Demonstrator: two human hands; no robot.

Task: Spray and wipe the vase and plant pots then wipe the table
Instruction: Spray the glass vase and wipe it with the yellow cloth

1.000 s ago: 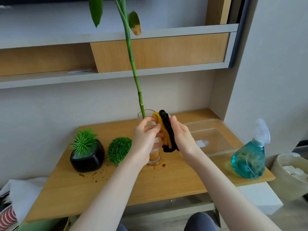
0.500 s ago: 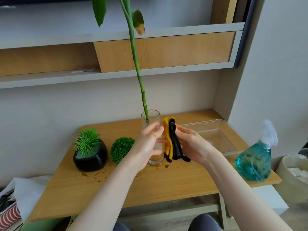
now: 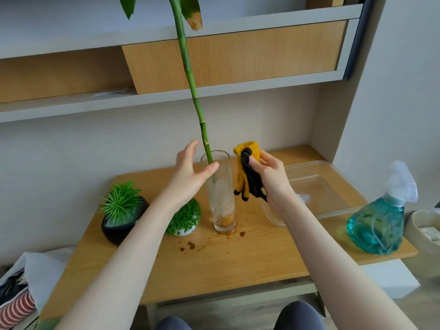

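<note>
A tall glass vase [image 3: 221, 198] with a green bamboo stem [image 3: 190, 75] stands mid-table, brown residue at its base. My left hand [image 3: 189, 173] is at the rim: the thumb touches the glass front, the fingers point up beside the stem. My right hand [image 3: 270, 178] grips a yellow-and-black cloth [image 3: 246, 172] just right of the vase, apart from the glass. A black pot [image 3: 119, 231] with a spiky plant and a small white pot [image 3: 184, 221] with a round green plant stand to the left. Brown stains [image 3: 190, 245] dot the wooden table [image 3: 214, 270].
A teal spray bottle [image 3: 378, 222] stands at the table's right front corner. A clear plastic tray [image 3: 321, 186] lies behind it. Shelves [image 3: 214, 89] hang above. A white bin [image 3: 426, 229] sits right of the table, a cloth bag [image 3: 21, 294] at the left.
My left hand has slid up from the vase's middle to its rim and loosened its grip. My right hand has lifted the cloth off the glass, up and to the right.
</note>
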